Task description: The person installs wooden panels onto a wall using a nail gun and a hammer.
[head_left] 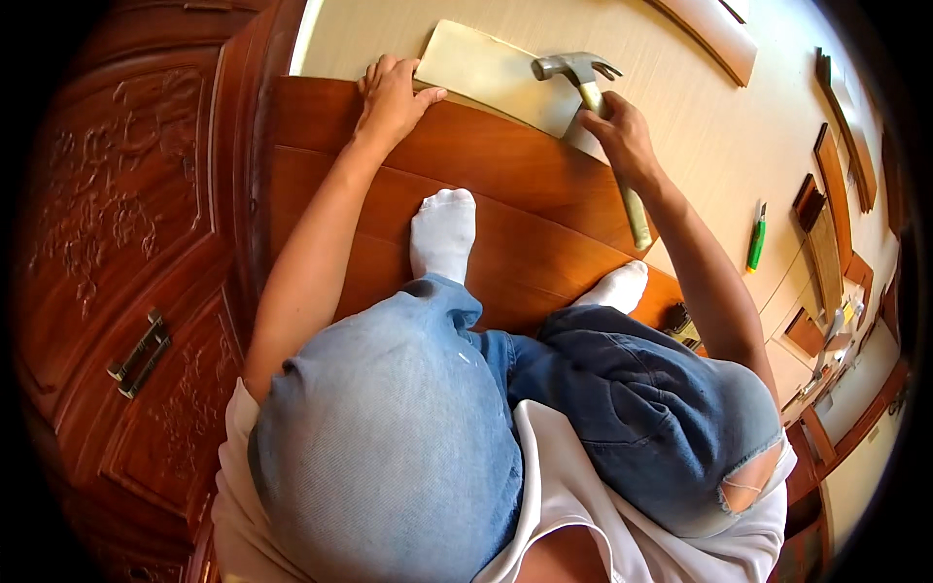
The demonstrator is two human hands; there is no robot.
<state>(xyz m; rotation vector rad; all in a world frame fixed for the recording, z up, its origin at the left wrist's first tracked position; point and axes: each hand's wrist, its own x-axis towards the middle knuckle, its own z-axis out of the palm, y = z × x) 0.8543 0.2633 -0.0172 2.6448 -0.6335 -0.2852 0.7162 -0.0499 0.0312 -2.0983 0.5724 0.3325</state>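
My right hand [625, 141] is wrapped around the handle of a claw hammer [581, 70]. Its metal head is over a pale plank [476, 60], and the wooden handle's end points back toward my right foot. That plank lies along the far edge of the reddish-brown floor planks [520, 248]. At the plank's left end rests my left hand [391, 105], thumb apart from the fingers, the thumb by the plank's near edge. Part of the plank's right end is hidden behind the hammer and my right hand.
A carved wooden door [126, 185] with a metal handle [141, 358] stands on the left. My feet in white socks [444, 233] are on the brown planks. To the right, a green utility knife [757, 238] and several loose planks [844, 126] lie on the pale underlay [719, 165].
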